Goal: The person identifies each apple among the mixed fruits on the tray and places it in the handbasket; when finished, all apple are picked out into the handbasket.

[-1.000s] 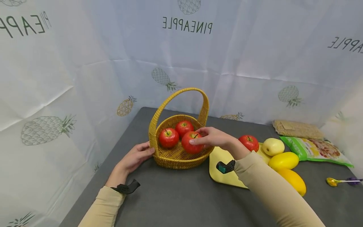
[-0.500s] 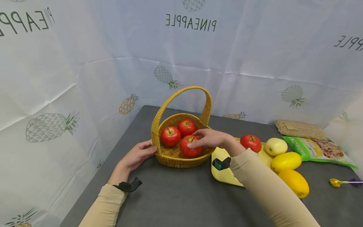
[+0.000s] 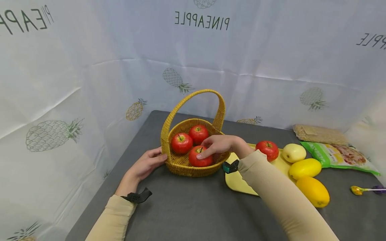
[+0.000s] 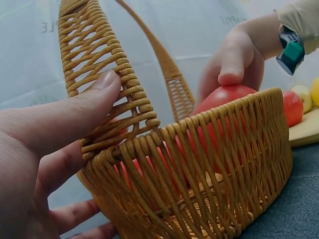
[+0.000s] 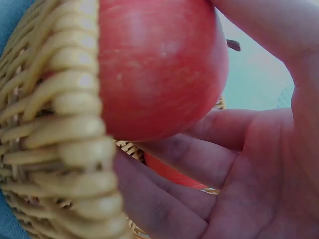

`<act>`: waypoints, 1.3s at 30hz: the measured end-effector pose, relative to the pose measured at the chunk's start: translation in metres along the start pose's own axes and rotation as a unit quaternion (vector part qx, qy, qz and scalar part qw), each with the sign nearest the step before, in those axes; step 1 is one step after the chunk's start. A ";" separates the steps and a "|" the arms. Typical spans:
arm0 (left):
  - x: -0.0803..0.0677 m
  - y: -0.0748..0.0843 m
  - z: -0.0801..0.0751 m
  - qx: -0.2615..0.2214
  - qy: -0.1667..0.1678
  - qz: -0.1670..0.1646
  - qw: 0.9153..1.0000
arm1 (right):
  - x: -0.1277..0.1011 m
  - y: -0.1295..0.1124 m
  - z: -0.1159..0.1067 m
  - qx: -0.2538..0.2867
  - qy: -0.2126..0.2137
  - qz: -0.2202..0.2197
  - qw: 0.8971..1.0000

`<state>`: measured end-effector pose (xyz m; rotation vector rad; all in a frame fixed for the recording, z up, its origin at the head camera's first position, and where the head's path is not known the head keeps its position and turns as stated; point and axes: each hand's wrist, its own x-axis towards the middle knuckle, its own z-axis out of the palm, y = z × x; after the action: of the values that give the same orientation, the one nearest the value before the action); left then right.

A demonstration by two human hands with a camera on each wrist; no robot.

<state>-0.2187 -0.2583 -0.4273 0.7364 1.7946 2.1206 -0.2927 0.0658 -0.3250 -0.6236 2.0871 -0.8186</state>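
Note:
A yellow woven basket (image 3: 193,171) with a tall arched handle stands on the dark grey table. My left hand (image 3: 150,163) holds its left end, with the thumb (image 4: 99,92) laid over the handle's base and the fingers partly hidden behind the wall. Inside the basket, my right hand (image 3: 218,147) grips a red apple (image 3: 199,160) near the front rim, thumb on its near side. In the right wrist view the fingers (image 5: 199,154) reach under that apple (image 5: 159,69). Two more red apples, one at left (image 3: 182,144) and one behind (image 3: 198,134), lie in the basket.
Right of the basket, a pale yellow tray (image 3: 239,184) sits partly under my right forearm. On or beside it are a red apple (image 3: 267,150), a pale fruit (image 3: 294,153) and two yellow fruits (image 3: 305,168). Farther right lie food packets (image 3: 340,157) and lollipops (image 3: 357,190).
My right hand has moved slightly left and down with its apple, which sits lower in the basket, nearer the front rim. The left hand stays at the basket's left end.

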 end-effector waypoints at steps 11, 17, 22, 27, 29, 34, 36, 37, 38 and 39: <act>-0.004 -0.002 -0.001 0.006 0.017 -0.012 1.000 | 0.017 -0.019 0.007 -0.047 -0.015 0.033 0.998; -0.003 -0.004 0.001 0.007 0.017 -0.012 1.000 | 0.020 -0.025 0.009 -0.099 0.001 0.027 0.995; 0.001 -0.002 0.001 0.000 0.013 -0.011 1.000 | 0.022 -0.024 0.008 -0.119 0.027 0.014 0.992; 0.003 -0.002 0.000 0.006 0.013 -0.007 1.000 | 0.021 -0.027 0.007 -0.140 0.045 -0.001 0.989; 0.003 -0.002 0.000 0.007 0.016 -0.009 1.000 | 0.021 -0.028 0.009 -0.136 0.041 -0.009 0.990; 0.002 -0.003 0.000 0.007 0.015 -0.011 1.000 | 0.021 -0.029 0.013 -0.125 0.039 -0.023 0.991; 0.002 -0.004 0.000 0.007 0.012 -0.009 1.000 | 0.018 -0.029 0.014 -0.114 0.046 -0.024 0.992; 0.003 -0.004 0.000 0.007 0.010 -0.008 1.000 | 0.017 -0.028 0.015 -0.101 0.047 -0.024 0.994; 0.003 -0.003 -0.001 0.006 0.010 -0.007 1.000 | 0.015 -0.027 0.017 -0.087 0.049 -0.023 0.995; 0.003 -0.003 -0.001 0.006 0.009 -0.006 1.000 | 0.013 -0.026 0.017 -0.077 0.053 -0.025 0.995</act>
<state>-0.2216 -0.2570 -0.4300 0.7116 1.8177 2.1169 -0.2821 0.0338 -0.3210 -0.7314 2.2553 -0.7367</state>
